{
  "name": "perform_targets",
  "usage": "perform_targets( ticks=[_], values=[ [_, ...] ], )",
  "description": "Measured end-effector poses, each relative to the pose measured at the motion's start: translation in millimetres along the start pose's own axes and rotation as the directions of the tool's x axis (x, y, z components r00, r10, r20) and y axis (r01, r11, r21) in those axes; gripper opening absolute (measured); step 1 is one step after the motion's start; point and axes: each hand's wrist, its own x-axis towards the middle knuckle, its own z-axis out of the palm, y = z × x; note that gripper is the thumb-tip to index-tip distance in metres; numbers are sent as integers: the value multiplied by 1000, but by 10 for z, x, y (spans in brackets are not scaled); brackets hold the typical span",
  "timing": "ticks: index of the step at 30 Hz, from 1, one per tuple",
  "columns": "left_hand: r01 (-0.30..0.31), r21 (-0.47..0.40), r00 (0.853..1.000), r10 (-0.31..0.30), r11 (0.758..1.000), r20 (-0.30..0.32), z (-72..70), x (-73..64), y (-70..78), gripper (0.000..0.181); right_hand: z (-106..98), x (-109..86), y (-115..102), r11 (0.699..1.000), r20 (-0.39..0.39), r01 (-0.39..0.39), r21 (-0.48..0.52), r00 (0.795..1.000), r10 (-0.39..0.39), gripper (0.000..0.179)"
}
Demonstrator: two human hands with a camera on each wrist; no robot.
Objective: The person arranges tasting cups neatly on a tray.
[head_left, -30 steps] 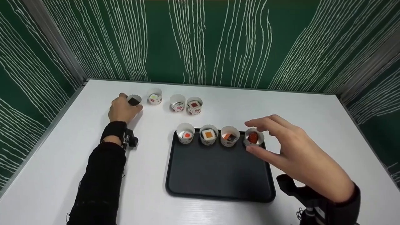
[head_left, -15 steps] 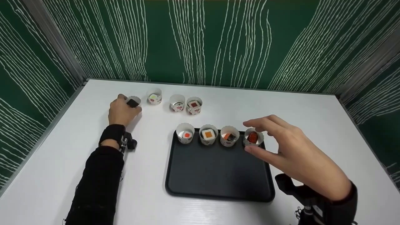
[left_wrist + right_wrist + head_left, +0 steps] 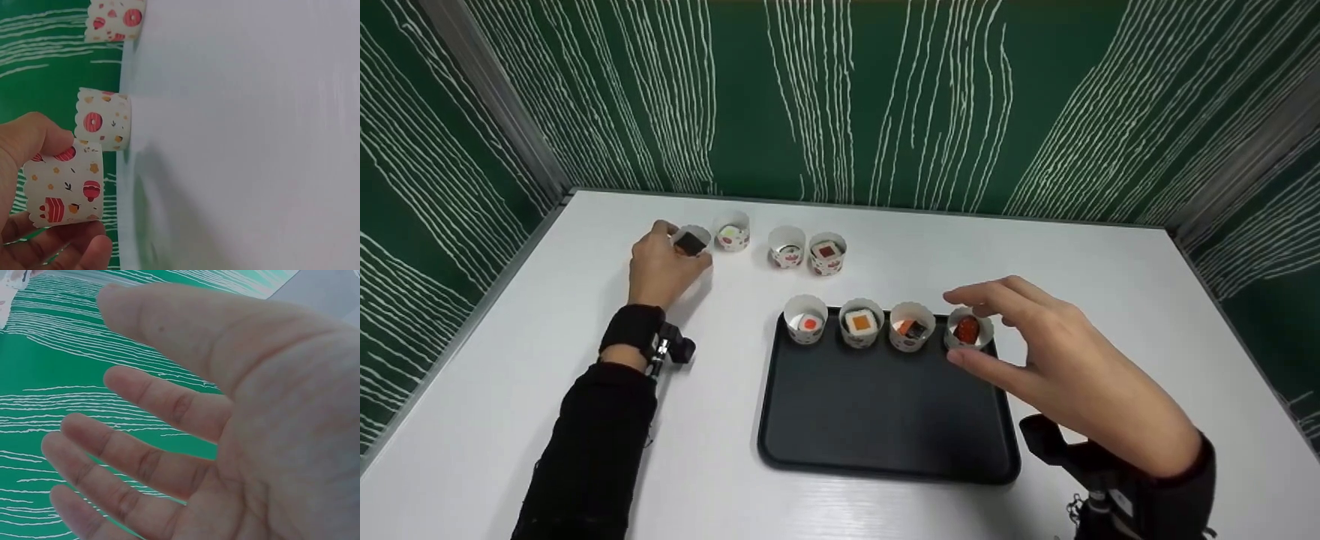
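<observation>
At the back left, my left hand [image 3: 656,262] grips a small patterned paper baking cup [image 3: 691,238] with a dark block inside. In the left wrist view, the thumb and fingers are around the cup [image 3: 64,185], and its base stands apart from the tabletop. My right hand [image 3: 1057,352] hovers over the tray's right side, thumb and fingers spread apart, holding nothing. Below its fingertips is a cup [image 3: 969,330] with a glossy red piece. The right wrist view has only the bare palm and fingers [image 3: 129,455] in front of the green wall.
A black tray [image 3: 889,412] lies mid-table. Along its back edge are cups with a red-dotted piece [image 3: 806,321], an orange-centred square [image 3: 861,324] and an orange-and-dark piece [image 3: 912,327]. Further cups [image 3: 733,230], [image 3: 787,247], [image 3: 827,253] stand behind. Green walls [image 3: 855,97] enclose the table.
My left hand shifts slightly left, then moves a little right with the cup, closer to the neighbouring cup. My right hand barely moves, and the cups on the tray stay in place.
</observation>
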Motion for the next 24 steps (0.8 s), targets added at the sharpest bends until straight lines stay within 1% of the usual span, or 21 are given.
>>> perform_targets(
  ticks=[5, 8, 15, 24],
  values=[
    [-11, -20, 1000, 11, 1000, 0, -22, -56, 68, 63, -3, 11, -2, 1000, 9, -14, 6, 1000, 14, 46],
    [-29, -37, 1000, 29, 999, -6, -39, -94, 112, 62, 0, 17, -3, 1000, 10, -14, 11, 1000, 13, 46],
    [-101, -75, 995, 99, 992, -25, -92, -216, 255, 58, 1, 24, 8, 1000, 9, -8, 10, 1000, 8, 45],
    [-177, -119, 984, 176, 977, -20, -175, -408, 482, 57, 5, 35, 16, 1000, -2, -5, 8, 1000, 5, 43]
  ],
)
